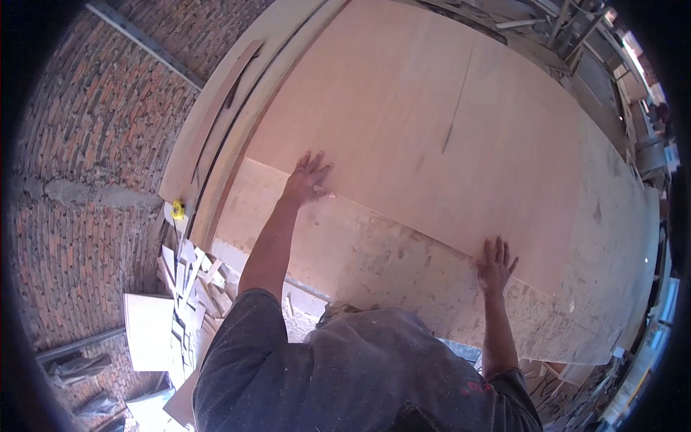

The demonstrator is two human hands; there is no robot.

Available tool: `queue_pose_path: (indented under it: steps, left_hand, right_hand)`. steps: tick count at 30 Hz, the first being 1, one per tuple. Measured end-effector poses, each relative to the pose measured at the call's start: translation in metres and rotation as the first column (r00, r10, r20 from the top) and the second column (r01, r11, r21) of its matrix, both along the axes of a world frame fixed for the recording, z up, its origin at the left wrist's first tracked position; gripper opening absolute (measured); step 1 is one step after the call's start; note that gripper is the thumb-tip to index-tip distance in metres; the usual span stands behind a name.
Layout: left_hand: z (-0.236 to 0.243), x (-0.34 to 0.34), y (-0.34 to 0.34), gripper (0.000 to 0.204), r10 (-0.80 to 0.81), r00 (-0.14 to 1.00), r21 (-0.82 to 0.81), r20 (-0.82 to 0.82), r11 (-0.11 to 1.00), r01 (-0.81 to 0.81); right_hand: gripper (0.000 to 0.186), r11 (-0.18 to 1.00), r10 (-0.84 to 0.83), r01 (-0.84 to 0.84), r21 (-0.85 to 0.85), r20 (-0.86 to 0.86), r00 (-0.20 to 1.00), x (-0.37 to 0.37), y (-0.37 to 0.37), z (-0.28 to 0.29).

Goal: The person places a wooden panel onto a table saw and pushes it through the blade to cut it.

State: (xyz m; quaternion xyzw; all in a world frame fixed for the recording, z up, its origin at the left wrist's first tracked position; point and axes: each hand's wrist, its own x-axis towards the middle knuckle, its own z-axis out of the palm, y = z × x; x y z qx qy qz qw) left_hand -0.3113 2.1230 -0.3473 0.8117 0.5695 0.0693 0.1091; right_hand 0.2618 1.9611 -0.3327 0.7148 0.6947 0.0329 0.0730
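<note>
A large pinkish plywood sheet lies flat on a worn, stained wooden work table. My left hand rests on the sheet's near edge toward its left end, fingers spread and pointing away from me. Farther right, my right hand lies on the same near edge, its fingers also stretched out. Neither hand grips anything. A thin dark line or crack runs across the sheet's far middle part.
A long wooden rail borders the table's left side, with a thin wood strip beyond it. A yellow tape measure sits at the rail's near end. Wood offcuts are piled below left. A brick wall stands at left.
</note>
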Motion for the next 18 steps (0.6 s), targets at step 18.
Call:
queue_pose_path:
  steps: [18]
  left_hand:
    - [-0.007, 0.02, 0.073, 0.085, 0.017, 1.0, 0.014, 0.007, 1.0, -0.017]
  right_hand:
    - [0.067, 0.999, -0.038, 0.037, -0.024, -0.079, 0.996, 0.016, 0.075, 0.002]
